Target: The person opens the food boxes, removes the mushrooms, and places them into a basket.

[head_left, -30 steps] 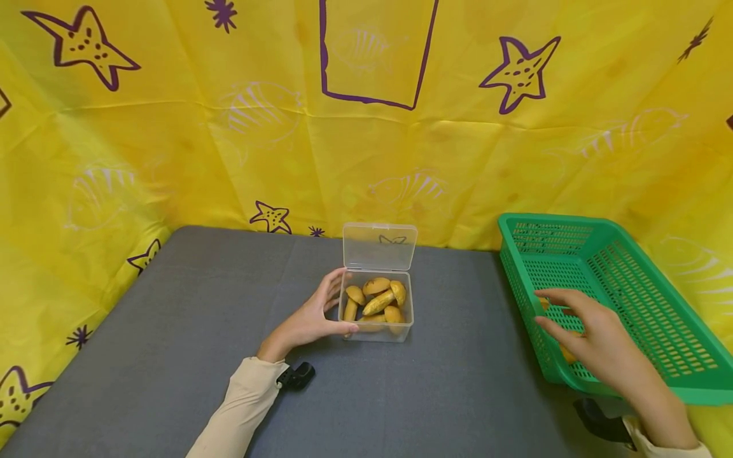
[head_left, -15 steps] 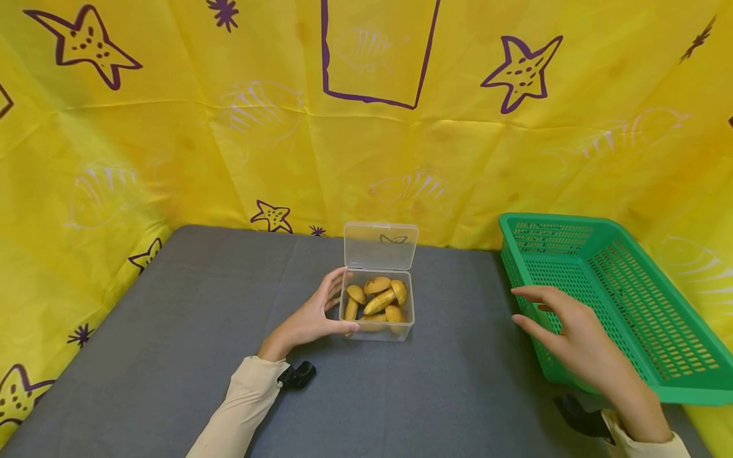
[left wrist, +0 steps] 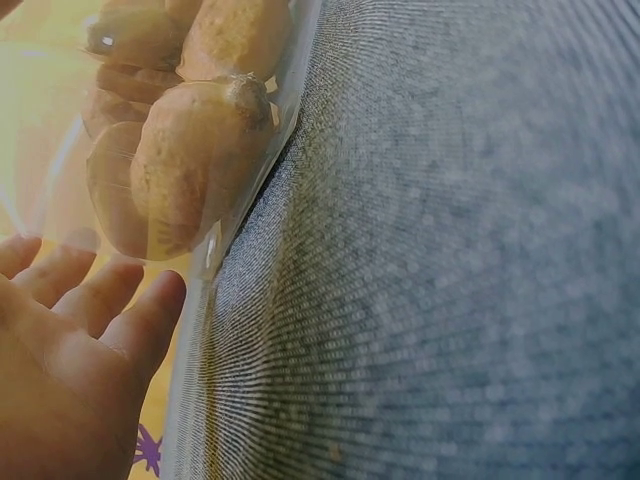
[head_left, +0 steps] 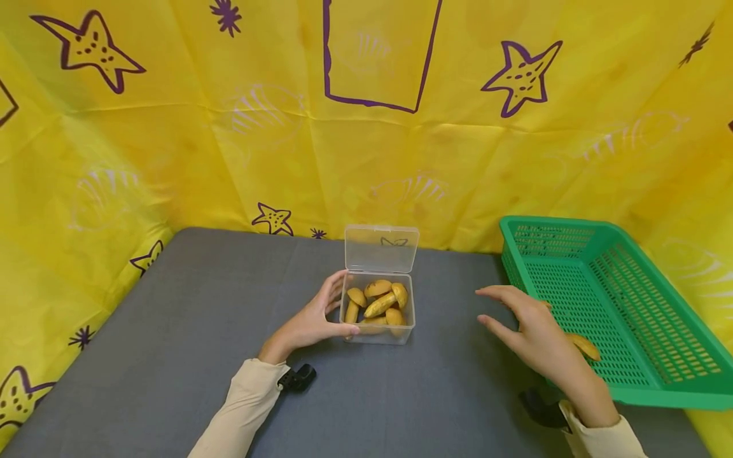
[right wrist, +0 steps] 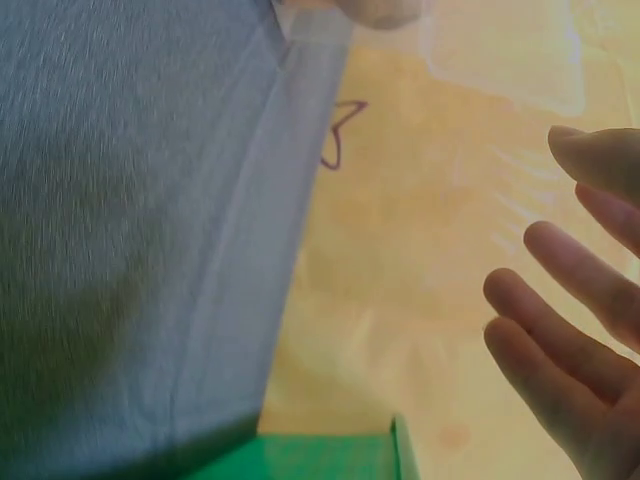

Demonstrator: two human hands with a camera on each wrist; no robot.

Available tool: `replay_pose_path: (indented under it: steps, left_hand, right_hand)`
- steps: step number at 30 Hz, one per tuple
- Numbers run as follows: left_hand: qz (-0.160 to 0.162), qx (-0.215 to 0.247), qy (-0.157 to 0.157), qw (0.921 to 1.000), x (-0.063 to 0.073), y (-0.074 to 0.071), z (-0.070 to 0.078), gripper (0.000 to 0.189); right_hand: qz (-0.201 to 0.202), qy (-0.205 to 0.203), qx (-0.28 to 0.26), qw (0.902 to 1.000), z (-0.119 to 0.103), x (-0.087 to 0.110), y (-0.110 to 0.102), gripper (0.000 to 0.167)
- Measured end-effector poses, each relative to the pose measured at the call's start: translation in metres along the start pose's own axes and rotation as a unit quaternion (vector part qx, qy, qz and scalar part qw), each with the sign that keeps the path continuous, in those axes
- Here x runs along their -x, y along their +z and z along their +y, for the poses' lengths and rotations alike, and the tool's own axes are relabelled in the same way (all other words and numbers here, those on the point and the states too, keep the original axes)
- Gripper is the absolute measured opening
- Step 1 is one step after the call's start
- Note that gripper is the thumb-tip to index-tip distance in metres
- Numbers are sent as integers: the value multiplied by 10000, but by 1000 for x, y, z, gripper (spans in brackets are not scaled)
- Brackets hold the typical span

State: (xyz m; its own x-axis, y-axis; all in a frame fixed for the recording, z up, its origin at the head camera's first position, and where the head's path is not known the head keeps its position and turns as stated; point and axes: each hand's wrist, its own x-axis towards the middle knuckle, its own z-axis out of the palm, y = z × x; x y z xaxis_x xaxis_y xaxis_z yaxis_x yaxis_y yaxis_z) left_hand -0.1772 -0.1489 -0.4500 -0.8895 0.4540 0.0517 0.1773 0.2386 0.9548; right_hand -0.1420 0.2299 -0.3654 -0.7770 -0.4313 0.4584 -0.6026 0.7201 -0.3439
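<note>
A clear plastic box (head_left: 378,335) with its lid (head_left: 381,249) raised stands on the table, holding several brown mushrooms (head_left: 380,305). My left hand (head_left: 312,323) holds the box at its left side, thumb at the front rim and fingers toward the back corner. In the left wrist view the fingertips (left wrist: 160,295) lie right at the clear wall, with mushrooms (left wrist: 195,165) behind it. Between the box and the green basket (head_left: 667,395), my right hand (head_left: 535,331) hovers with thumb and fingers spread and nothing between them. A mushroom (head_left: 585,347) in the basket shows past this hand.
The grey cloth-covered table (head_left: 172,356) ends at a yellow curtain (head_left: 229,159) printed with starfish and fish, which hangs along the back and sides. The basket's raised wall stands to the right of my right hand. Black wrist cameras (head_left: 299,378) sit on both wrists.
My right hand has moved left from over the basket's near-left side to above the table, uncovering mushrooms in the basket. The left hand and the box have stayed in place.
</note>
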Motion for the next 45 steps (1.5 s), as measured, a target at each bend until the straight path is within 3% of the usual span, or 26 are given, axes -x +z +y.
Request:
replay_pose_path:
  steps: [5, 16, 36, 45]
  left_hand:
    - [24, -34, 3, 10000, 1, -1, 0, 107]
    - [24, -32, 37, 10000, 0, 0, -1, 107]
    - [-4, -28, 49, 10000, -1, -1, -1, 109]
    - [-41, 9, 18, 10000, -1, -1, 0, 108]
  right_hand:
    - [-378, 214, -236, 9988, -4, -13, 14, 40]
    - [-600, 76, -805, 9949, -17, -43, 40, 35]
    - [-648, -319, -1147, 9908, -30, -63, 75, 33]
    - [-828, -131, -1003, 9914, -33, -68, 86, 36]
